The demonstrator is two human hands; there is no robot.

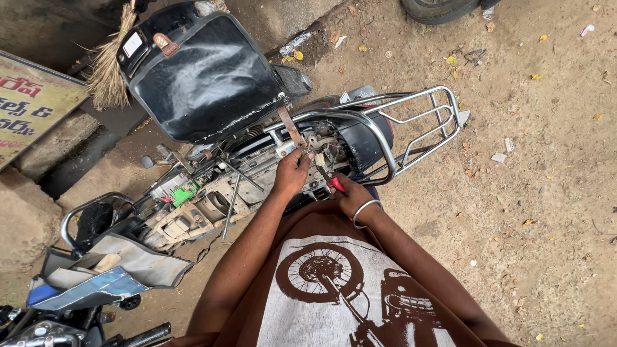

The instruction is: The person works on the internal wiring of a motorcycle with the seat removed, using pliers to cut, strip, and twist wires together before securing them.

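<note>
Closest to the camera is the person's brown shirt (334, 289), printed with a motorcycle drawing, and 2 bare arms reach forward from it. The right hand (352, 196), with a metal bangle (364, 211) on its wrist, is closed around the red handles of a pair of pliers (329, 180), whose tip points up into the open frame of the motorcycle (257, 167). The left hand (292, 172) sits just beside it, fingers curled and pinching at a small part (310, 154) in the frame under the rear rails; what exactly it grips is too small to tell. The pliers lie between the 2 hands, touching the right one.

The motorcycle lies stripped, its inner parts bare, with a green piece (185, 191) showing to the left. A chrome rear rack (418, 125) juts out to the right over the dirt ground (527, 193). Beyond the hands, the black seat (205, 74) is tipped up. A straw broom (109, 71) leans behind it, beside a sign board (29, 106). At the top edge, part of a tyre (440, 9) shows.
</note>
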